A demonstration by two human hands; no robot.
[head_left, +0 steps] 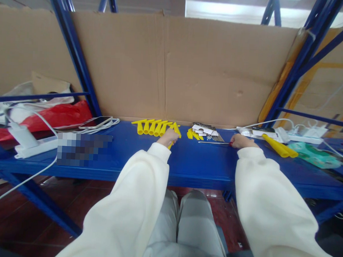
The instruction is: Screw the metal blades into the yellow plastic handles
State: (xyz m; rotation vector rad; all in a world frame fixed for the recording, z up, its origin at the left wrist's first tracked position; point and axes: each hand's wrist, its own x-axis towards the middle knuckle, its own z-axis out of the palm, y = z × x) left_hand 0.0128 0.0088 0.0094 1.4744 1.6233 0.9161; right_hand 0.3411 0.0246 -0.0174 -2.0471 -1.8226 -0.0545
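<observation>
My left hand is closed around a yellow plastic piece, most of it hidden by the fingers. Just left of that hand stands a row of several yellow tube-ended plastic pieces; another yellow piece lies right behind it. My right hand grips a screwdriver by its red handle, the thin metal shaft pointing left, low over the blue tabletop. Between the hands are small flat yellow parts beside a torn white and black box and small metal bits.
On the right lie long yellow tubes, a green packet and a white power strip. A phone, cables, a red bag and another power strip are on the left. Cardboard walls off the back.
</observation>
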